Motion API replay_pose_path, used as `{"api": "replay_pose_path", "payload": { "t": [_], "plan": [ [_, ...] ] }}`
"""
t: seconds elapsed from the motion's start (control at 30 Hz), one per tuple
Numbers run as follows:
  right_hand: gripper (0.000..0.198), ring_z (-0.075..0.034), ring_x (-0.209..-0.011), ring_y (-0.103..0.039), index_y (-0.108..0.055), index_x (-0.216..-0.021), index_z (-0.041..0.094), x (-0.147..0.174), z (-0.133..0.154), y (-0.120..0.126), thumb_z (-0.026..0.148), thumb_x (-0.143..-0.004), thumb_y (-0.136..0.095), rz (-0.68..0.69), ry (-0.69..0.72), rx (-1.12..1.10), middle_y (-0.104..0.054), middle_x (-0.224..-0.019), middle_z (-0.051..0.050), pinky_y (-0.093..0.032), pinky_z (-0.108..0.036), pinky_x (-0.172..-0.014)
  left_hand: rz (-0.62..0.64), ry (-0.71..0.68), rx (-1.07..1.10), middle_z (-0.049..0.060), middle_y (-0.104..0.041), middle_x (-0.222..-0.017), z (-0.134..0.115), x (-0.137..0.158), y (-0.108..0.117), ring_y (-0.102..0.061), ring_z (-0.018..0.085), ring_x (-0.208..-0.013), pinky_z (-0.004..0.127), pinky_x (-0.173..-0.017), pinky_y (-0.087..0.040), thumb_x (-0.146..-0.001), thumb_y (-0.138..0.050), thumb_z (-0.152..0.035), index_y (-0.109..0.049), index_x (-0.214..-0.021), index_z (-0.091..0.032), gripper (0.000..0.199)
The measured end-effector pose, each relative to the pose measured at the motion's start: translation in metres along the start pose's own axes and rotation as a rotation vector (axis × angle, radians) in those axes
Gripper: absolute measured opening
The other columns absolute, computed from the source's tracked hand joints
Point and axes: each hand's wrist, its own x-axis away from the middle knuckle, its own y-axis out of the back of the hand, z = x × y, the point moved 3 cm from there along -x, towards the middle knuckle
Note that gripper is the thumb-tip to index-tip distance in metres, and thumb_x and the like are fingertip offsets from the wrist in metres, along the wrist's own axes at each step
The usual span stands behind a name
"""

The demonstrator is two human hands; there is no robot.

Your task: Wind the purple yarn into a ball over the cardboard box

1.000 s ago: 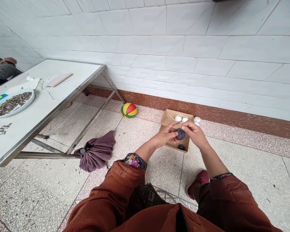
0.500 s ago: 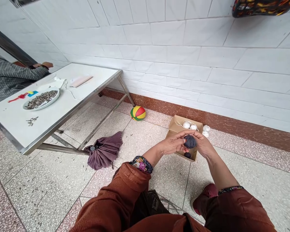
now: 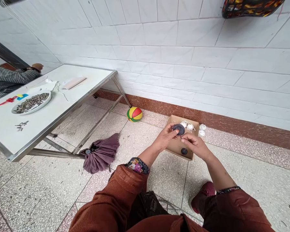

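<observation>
A dark grey ball of yarn point(image 3: 179, 129) is gripped in my left hand point(image 3: 164, 137), thumb pressed on its front. Just to the right, my right hand point(image 3: 195, 145) pinches a short length of dark yarn point(image 3: 181, 137) that runs down from the ball. Below both hands lies a shallow cardboard box point(image 3: 175, 147) on the floor. Inside it are a smaller dark ball of yarn point(image 3: 184, 151) near the front and white balls of yarn point(image 3: 190, 127) at the back. More white yarn balls point(image 3: 202, 130) rest outside, against the box's right side.
A white table point(image 3: 70, 79) at the left bears a plate point(image 3: 48, 100) of seeds. Under its edge lie a purple folded cloth bag point(image 3: 102, 154) and a striped ball point(image 3: 134, 114). Another person's sleeve point(image 3: 14, 75) shows at far left. A tiled wall point(image 3: 183, 64) stands ahead.
My right hand has come off the grey yarn ball and now pinches its strand, lower right. The ball has turned in my left hand and moved slightly left and up in view.
</observation>
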Motion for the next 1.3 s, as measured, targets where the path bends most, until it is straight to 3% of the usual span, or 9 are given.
{"api": "replay_pose_path", "payload": {
  "t": [0.23,0.4,0.6,0.83,0.93,1.0,1.1,1.2,1.3],
  "plan": [
    [0.030,-0.018,-0.067,-0.054,-0.067,-0.081,0.023,0.003,0.003,0.016,0.052,-0.089,-0.070,-0.171,0.026,-0.063,-0.062,-0.075,-0.002,-0.044,-0.031,-0.062,-0.013,-0.053,-0.183,0.006,-0.068,-0.106,0.007,-0.003,-0.005,-0.062,0.018,-0.099,0.035,-0.094,-0.046,-0.074,-0.084,-0.036,-0.063,-0.113,-0.019,0.048],
    [0.029,-0.016,-0.067,-0.051,-0.065,-0.081,0.023,0.000,-0.006,0.024,0.051,-0.089,-0.069,-0.324,0.000,-0.095,-0.058,-0.074,0.000,-0.043,-0.030,-0.064,0.151,0.065,-0.122,0.001,-0.066,-0.091,0.007,0.004,-0.016,-0.060,0.014,-0.086,0.032,-0.086,-0.045,-0.075,-0.084,-0.035,-0.056,-0.133,-0.022,0.065],
    [0.031,-0.016,-0.065,-0.049,-0.061,-0.079,0.023,-0.004,-0.022,0.012,0.049,-0.095,-0.056,-0.294,-0.081,-0.036,-0.055,-0.070,0.001,-0.042,-0.030,-0.063,0.194,0.109,0.108,0.009,-0.068,-0.115,0.002,0.008,-0.021,-0.062,0.018,-0.100,0.031,-0.087,-0.046,-0.076,-0.085,-0.039,-0.066,-0.128,-0.021,0.059],
    [0.028,-0.018,-0.068,-0.055,-0.064,-0.079,0.022,-0.001,-0.014,-0.002,0.046,-0.093,-0.058,-0.096,-0.006,0.115,-0.061,-0.073,-0.001,-0.045,-0.032,-0.067,-0.011,0.007,0.054,0.007,-0.071,-0.109,0.002,-0.003,-0.006,-0.063,0.018,-0.102,0.034,-0.097,-0.047,-0.069,-0.087,-0.032,-0.068,-0.108,-0.018,0.046],
    [0.026,-0.017,-0.069,-0.055,-0.067,-0.083,0.022,0.003,0.000,0.000,0.044,-0.094,-0.061,-0.016,0.033,0.012,-0.064,-0.077,-0.002,-0.045,-0.031,-0.068,-0.128,-0.027,-0.186,0.004,-0.069,-0.101,0.005,-0.008,0.002,-0.062,0.016,-0.092,0.032,-0.089,-0.048,-0.068,-0.083,-0.026,-0.066,-0.107,-0.019,0.044],
    [0.026,-0.016,-0.067,-0.054,-0.068,-0.086,0.022,0.004,0.003,0.006,0.046,-0.093,-0.064,-0.055,0.008,-0.076,-0.064,-0.077,-0.001,-0.045,-0.031,-0.066,-0.160,-0.039,-0.368,0.002,-0.067,-0.098,0.006,-0.007,0.002,-0.060,0.015,-0.085,0.030,-0.081,-0.047,-0.064,-0.082,-0.020,-0.065,-0.105,-0.019,0.045],
    [0.028,-0.015,-0.062,-0.049,-0.066,-0.086,0.022,0.002,-0.005,0.018,0.050,-0.092,-0.065,-0.215,-0.047,-0.135,-0.058,-0.072,0.001,-0.041,-0.029,-0.060,-0.031,-0.008,-0.428,0.001,-0.065,-0.096,0.009,-0.003,-0.007,-0.058,0.014,-0.083,0.029,-0.077,-0.046,-0.061,-0.081,-0.017,-0.063,-0.105,-0.020,0.048],
    [0.030,-0.015,-0.061,-0.045,-0.064,-0.083,0.023,-0.002,-0.021,0.023,0.051,-0.093,-0.062,-0.344,-0.096,-0.106,-0.052,-0.067,0.003,-0.038,-0.028,-0.059,0.131,0.030,-0.240,0.002,-0.065,-0.102,0.010,0.002,-0.019,-0.060,0.015,-0.091,0.031,-0.085,-0.047,-0.063,-0.084,-0.019,-0.061,-0.110,-0.021,0.053],
    [0.030,-0.017,-0.066,-0.051,-0.063,-0.081,0.022,-0.004,-0.033,0.016,0.051,-0.092,-0.060,-0.322,-0.124,-0.034,-0.058,-0.070,0.001,-0.041,-0.029,-0.062,0.133,0.006,-0.038,0.004,-0.065,-0.108,0.006,0.000,-0.021,-0.061,0.016,-0.098,0.031,-0.092,-0.047,-0.065,-0.087,-0.024,-0.061,-0.109,-0.021,0.051]
  ]
}}
